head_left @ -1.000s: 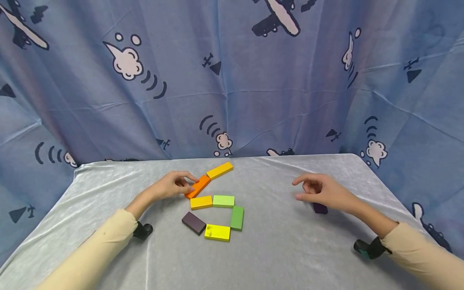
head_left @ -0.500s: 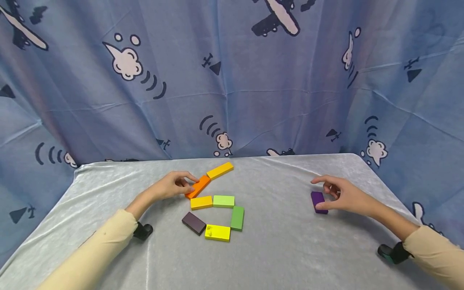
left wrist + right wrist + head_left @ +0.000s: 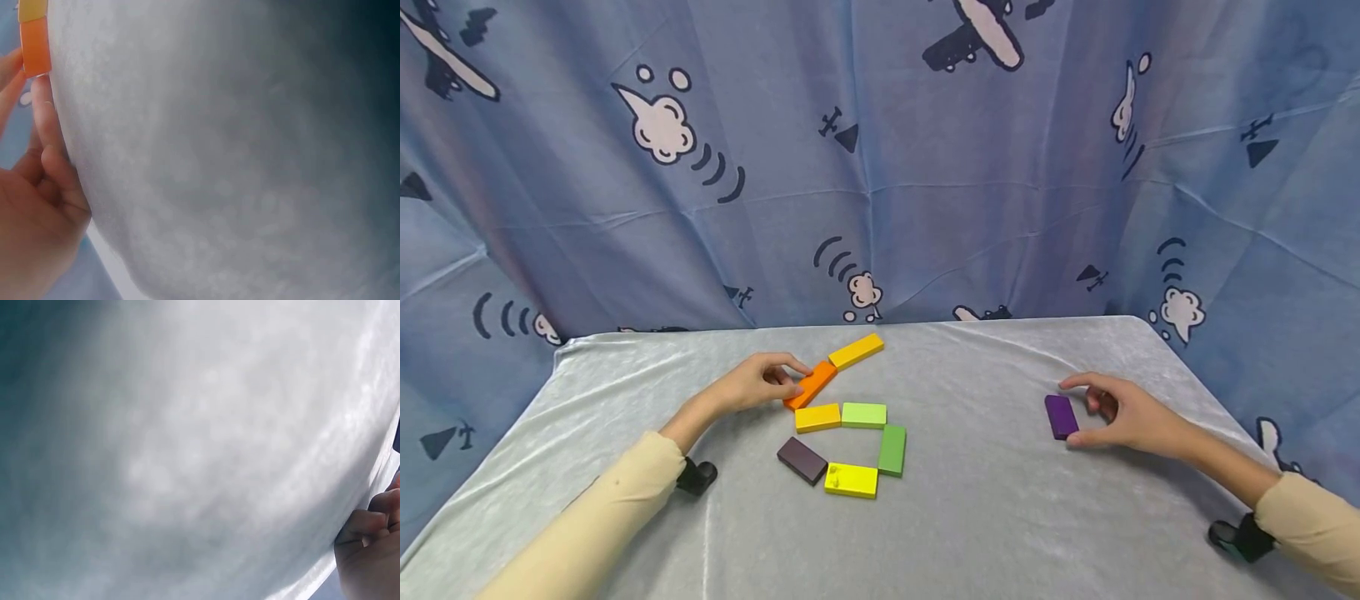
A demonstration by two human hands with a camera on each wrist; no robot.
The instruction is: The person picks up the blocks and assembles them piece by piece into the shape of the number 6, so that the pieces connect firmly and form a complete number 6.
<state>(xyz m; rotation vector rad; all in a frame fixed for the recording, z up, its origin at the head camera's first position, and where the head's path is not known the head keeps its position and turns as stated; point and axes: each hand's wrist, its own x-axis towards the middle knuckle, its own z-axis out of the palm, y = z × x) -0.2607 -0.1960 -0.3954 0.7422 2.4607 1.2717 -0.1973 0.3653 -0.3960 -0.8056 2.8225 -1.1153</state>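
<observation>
My left hand pinches an orange block that lies on the cloth, thumb and index finger at its edges. The left wrist view also shows fingertips against the orange block. On the right, a purple block lies flat by itself. My right hand is just to the right of it, thumb and index finger spread apart, the thumb tip near the block's lower right corner. The right wrist view catches only part of the right hand at its edge.
A yellow-orange block extends from the orange block's upper end. Below are another yellow-orange block, a light green, a green, a yellow and a dark block, forming a loop. A patterned curtain hangs behind the table.
My right hand has moved right from over the purple block to beside it, uncovering the block, which stays in place. The left hand stays at the orange block.
</observation>
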